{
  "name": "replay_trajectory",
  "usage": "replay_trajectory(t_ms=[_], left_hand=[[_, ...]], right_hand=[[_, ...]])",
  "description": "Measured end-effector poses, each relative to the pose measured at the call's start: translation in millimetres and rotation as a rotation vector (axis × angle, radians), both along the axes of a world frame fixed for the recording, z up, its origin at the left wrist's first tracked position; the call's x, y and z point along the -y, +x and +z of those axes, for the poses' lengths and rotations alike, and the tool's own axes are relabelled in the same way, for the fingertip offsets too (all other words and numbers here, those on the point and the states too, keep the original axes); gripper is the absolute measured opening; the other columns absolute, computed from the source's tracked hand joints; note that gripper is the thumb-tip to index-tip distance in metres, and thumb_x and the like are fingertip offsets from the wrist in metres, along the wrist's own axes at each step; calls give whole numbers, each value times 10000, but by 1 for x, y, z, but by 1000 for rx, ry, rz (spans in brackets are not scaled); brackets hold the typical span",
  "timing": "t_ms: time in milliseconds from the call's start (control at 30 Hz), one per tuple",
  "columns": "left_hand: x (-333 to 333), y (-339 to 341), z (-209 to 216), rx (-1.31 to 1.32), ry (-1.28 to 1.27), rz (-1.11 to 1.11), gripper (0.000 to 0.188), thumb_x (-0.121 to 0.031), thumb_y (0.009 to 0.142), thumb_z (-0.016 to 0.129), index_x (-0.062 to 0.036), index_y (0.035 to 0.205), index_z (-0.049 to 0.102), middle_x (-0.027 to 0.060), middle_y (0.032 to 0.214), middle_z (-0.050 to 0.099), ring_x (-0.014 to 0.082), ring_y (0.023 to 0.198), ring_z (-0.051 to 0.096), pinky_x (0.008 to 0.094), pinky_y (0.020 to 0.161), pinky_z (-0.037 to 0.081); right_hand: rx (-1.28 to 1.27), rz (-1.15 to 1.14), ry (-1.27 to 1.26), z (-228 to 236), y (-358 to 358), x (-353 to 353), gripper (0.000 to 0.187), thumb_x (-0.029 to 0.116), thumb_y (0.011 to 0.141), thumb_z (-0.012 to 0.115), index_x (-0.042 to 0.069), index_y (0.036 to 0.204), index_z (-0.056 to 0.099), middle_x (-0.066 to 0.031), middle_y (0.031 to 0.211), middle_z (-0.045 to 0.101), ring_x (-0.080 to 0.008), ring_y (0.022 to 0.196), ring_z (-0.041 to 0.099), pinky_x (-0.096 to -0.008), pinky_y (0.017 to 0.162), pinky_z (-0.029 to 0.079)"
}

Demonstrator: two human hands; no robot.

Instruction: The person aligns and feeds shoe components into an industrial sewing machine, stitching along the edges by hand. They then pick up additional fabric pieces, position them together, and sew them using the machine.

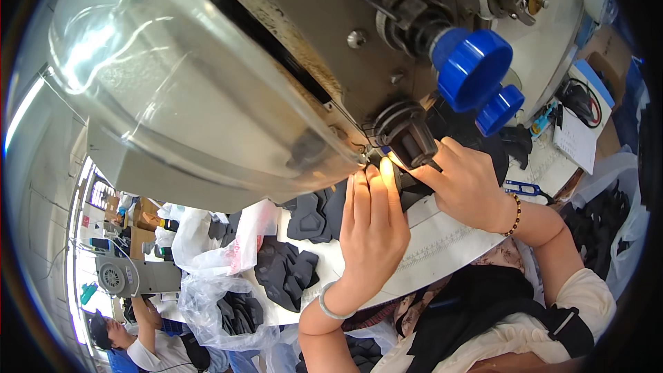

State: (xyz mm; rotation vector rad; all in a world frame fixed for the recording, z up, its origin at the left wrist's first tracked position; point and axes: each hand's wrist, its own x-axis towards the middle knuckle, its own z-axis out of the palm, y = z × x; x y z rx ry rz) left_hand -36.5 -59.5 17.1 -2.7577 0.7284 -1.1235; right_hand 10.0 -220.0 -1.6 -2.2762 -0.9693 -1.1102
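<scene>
A sewing machine [324, 48] fills the upper middle, with its needle area lit just past my fingertips. My left hand [376, 224] lies with its fingers stretched and side by side, tips against a black fabric piece [412, 190] by the needle; its thumb is hidden. From the right, my right hand [466, 183] bends its fingers in, closed on the same dark piece beside the machine's round black part [411, 141]. The fingertips partly hide the piece. Stacked black cut pieces [311, 215] lie left of my left hand.
A clear plastic shield [207, 90] and blue knobs [473, 69] hang over the work. More black pieces [284, 273] and plastic bags [217, 300] sit at left, near a seated co-worker [145, 342]. Blue thread snips [523, 188] and a notebook [574, 141] lie at right.
</scene>
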Motion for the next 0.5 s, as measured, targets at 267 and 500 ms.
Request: replay_trajectory(t_ms=[267, 500], left_hand=[[-8, 5, -7, 50, -28, -43, 375, 20, 734, 566, 112, 1094, 616, 193, 1048, 590, 329, 1010, 587, 422, 941, 501], [-32, 11, -14, 102, 9, -143, 385, 14, 758, 551, 66, 1130, 632, 137, 1018, 593, 289, 1017, 586, 410, 920, 516]], right_hand=[[-29, -113, 18, -4, -13, -8, 394, 85, 683, 642, 86, 1077, 617, -103, 1280, 551, -133, 666, 541, -225, 514, 481], [-331, 218, 124, 27, -25, 15, 398, 195, 749, 696, 62, 1108, 587, -83, 1175, 544, -143, 657, 579, -241, 501, 487]])
